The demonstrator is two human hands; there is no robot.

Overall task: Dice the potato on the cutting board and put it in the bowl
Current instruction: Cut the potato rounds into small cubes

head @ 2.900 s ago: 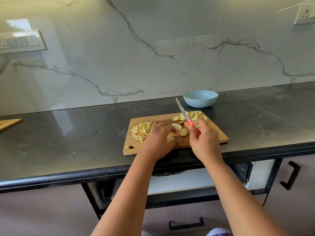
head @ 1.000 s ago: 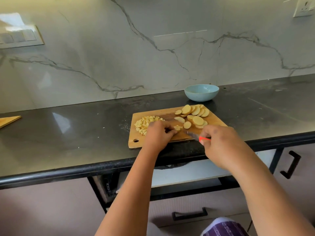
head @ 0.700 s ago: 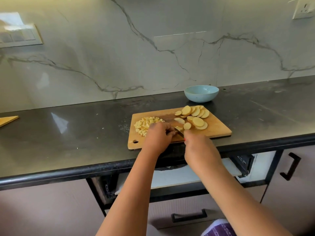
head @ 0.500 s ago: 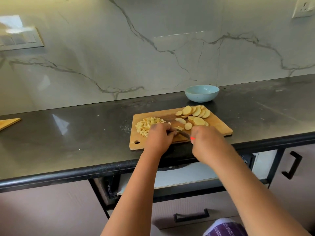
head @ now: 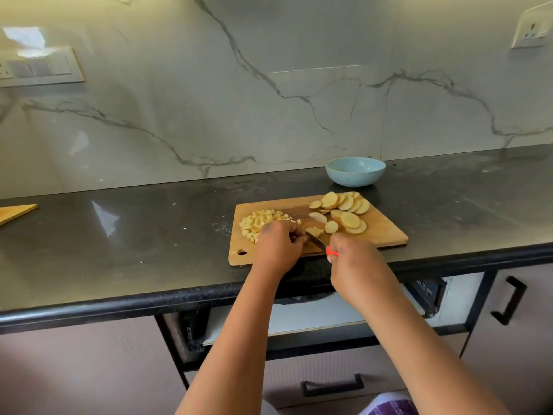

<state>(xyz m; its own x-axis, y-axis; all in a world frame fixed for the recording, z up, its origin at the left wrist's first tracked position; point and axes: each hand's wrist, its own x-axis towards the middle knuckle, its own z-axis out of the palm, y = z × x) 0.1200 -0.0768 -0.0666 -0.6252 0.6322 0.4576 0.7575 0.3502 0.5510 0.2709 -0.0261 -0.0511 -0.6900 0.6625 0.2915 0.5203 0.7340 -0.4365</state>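
A wooden cutting board (head: pixel 386 232) lies near the counter's front edge. A heap of diced potato (head: pixel 257 221) sits at its left end and several round potato slices (head: pixel 347 211) lie at its right. My left hand (head: pixel 279 247) curls over a piece of potato near the board's middle; the piece itself is mostly hidden. My right hand (head: pixel 356 268) grips a knife (head: pixel 318 241) by its red handle, with the blade pointing at my left hand's fingers. A light blue bowl (head: pixel 355 171) stands behind the board and looks empty.
The black counter (head: pixel 134 244) runs left and right below a marble wall. A corner of a second wooden board (head: pixel 16 212) shows at the far left. Drawers and cabinet handles (head: pixel 508 301) sit under the counter edge.
The knife was raised upright earlier; it has since come down low beside my left hand. In the last second my right hand shifted back and forth along the board's front edge.
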